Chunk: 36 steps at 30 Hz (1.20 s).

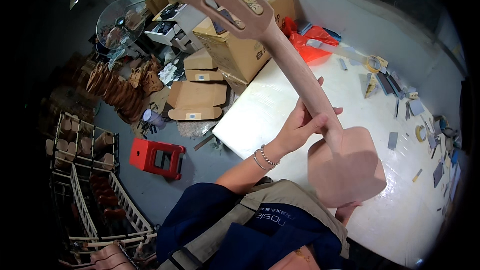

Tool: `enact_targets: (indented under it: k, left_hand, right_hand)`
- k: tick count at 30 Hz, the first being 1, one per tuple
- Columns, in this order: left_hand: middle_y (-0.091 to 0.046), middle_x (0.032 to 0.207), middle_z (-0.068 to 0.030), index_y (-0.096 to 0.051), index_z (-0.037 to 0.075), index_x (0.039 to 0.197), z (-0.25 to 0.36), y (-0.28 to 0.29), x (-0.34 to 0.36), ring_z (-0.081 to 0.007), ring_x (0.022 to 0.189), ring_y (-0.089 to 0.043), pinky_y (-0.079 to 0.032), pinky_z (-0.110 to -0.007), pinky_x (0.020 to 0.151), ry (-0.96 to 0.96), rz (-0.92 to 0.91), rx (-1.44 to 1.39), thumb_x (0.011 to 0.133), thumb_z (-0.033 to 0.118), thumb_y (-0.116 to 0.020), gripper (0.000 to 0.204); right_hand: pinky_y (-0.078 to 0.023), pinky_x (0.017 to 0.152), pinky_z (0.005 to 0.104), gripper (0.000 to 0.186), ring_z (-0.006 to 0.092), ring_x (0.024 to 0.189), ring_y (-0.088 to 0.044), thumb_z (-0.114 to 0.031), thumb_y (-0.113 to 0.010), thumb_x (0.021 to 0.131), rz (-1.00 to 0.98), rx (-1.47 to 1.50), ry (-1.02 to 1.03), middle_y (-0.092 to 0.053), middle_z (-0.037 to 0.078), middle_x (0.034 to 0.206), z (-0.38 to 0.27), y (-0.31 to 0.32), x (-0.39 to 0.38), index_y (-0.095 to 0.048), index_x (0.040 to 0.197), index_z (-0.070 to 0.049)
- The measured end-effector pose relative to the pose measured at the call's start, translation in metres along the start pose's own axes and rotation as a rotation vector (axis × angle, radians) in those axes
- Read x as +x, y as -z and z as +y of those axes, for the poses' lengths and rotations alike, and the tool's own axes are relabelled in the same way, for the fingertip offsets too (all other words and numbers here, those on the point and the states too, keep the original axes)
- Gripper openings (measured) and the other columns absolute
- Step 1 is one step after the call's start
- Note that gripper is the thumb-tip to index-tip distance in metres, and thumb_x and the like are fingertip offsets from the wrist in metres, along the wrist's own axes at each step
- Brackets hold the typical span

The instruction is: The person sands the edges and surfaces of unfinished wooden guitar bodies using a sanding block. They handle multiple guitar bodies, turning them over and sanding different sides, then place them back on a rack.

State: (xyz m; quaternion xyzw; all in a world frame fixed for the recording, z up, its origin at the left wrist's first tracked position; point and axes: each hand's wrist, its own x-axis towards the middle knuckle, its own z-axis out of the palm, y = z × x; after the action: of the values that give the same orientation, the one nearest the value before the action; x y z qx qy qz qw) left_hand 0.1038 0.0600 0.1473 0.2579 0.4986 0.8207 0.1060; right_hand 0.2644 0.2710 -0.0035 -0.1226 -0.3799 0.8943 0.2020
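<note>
I hold a pale, unfinished wooden instrument neck (pixel 300 75) diagonally above the white work table (pixel 245 120). Its slotted headstock points up and away, and a broad rounded block forms its lower end. My left hand (pixel 307 122) wraps around the shaft just above that block, thumb on top and fingers behind. My right hand (pixel 348 210) grips the block from underneath at its bottom edge, mostly hidden by it.
Scattered sanding pieces (pixel 392 140), tape rolls (pixel 373 63) and red plastic (pixel 310 45) lie along the right and back. A large carton (pixel 245 55), flattened boxes (pixel 195 101), red stool (pixel 156 159), fan (pixel 120 21), stacked wooden parts (pixel 117 90) and racks (pixel 85 180) stand around the left.
</note>
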Motion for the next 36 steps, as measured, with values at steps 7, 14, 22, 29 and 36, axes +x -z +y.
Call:
enact_targets:
  k: [7,14,22,29,36]
  left_hand:
    - [-0.029,0.136,-0.0124,0.002,0.007,0.139,0.002,0.003,-0.004,-0.0260,0.115,-0.047,-0.048,-0.034,0.086,-0.039,0.042,0.110,0.094,0.038,-0.027,0.062]
    - [-0.049,0.117,-0.0138,0.002,0.007,0.140,-0.001,0.002,-0.006,-0.0236,0.105,-0.053,-0.048,-0.034,0.084,-0.039,0.065,0.112,0.093,0.044,-0.026,0.066]
    - [-0.055,0.090,-0.0097,-0.024,0.007,0.134,-0.005,0.028,0.009,-0.0336,0.103,-0.054,-0.039,-0.050,0.092,-0.071,-0.022,-0.191,0.086,0.056,-0.036,0.070]
    - [-0.053,0.077,-0.0059,-0.046,0.009,0.109,-0.002,0.029,0.010,-0.0293,0.089,-0.060,-0.041,-0.051,0.090,-0.044,0.051,-0.261,0.081,0.053,-0.047,0.052]
    - [-0.054,0.077,-0.0046,-0.045,0.008,0.104,-0.003,0.016,0.005,-0.0235,0.083,-0.060,-0.038,-0.052,0.094,0.021,0.047,-0.218,0.075,0.054,-0.057,0.057]
  right_hand:
    - [-0.033,0.100,0.0414,0.059,0.0284,0.125,-0.033,-0.044,-0.011,0.093,-0.099,0.093,-0.044,-0.035,0.011,0.134,0.002,0.009,0.006,-0.024,0.135,-0.005]
    - [-0.047,0.076,0.0352,0.062,0.0257,0.091,-0.056,-0.051,-0.020,0.091,0.128,0.065,-0.057,-0.049,0.013,0.120,-0.003,-0.023,0.004,-0.033,0.130,-0.005]
    - [-0.047,0.072,0.0341,0.065,0.0250,0.086,-0.056,-0.054,-0.020,0.090,-0.128,0.055,-0.349,-0.050,0.013,0.119,-0.009,0.021,-0.012,-0.032,0.130,-0.005]
    - [-0.047,0.069,0.0332,0.067,0.0244,0.081,-0.056,-0.056,-0.020,0.089,-0.235,0.112,-0.593,-0.050,0.013,0.118,-0.001,0.051,-0.037,-0.032,0.131,-0.005]
    - [-0.047,0.066,0.0322,0.070,0.0238,0.076,-0.056,-0.059,-0.020,0.088,-0.230,0.141,-0.645,-0.050,0.014,0.118,0.020,0.057,-0.032,-0.031,0.131,-0.005]
